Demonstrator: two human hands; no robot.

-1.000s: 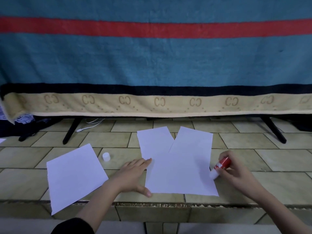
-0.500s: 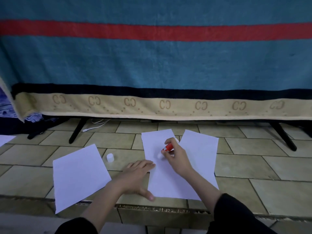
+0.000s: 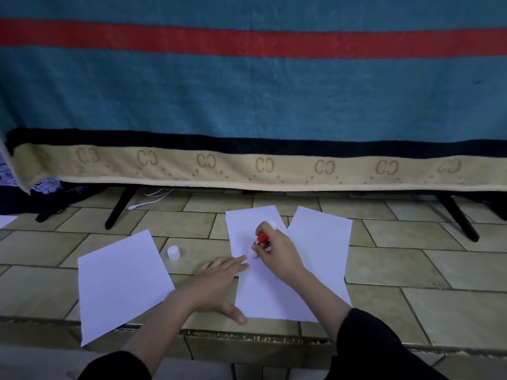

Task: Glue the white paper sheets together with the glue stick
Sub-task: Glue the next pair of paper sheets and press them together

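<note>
Lower centre: right hand pinches the red glue stick, tip down on the white paper sheet; left hand, fingers spread flat, pins its left edge; paper looks light, limp, prone to sliding; restrain near the glued zone.

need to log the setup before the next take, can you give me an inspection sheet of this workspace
surface: tan tiled ledge, front edge near the person.
job's things: two overlapping white sheets in the middle; separate white sheet at left, overhanging the front edge; red glue stick, tip down on the middle sheets; its white cap standing between the sheets.
clutter: paper corner at far left.
grip: left hand flat, fingers pressing the middle sheets' left edge; right hand holds the glue stick.
cables: white cable under the blanket.
surroundings: teal blanket with red stripe hung behind; black stand legs below it.
</note>
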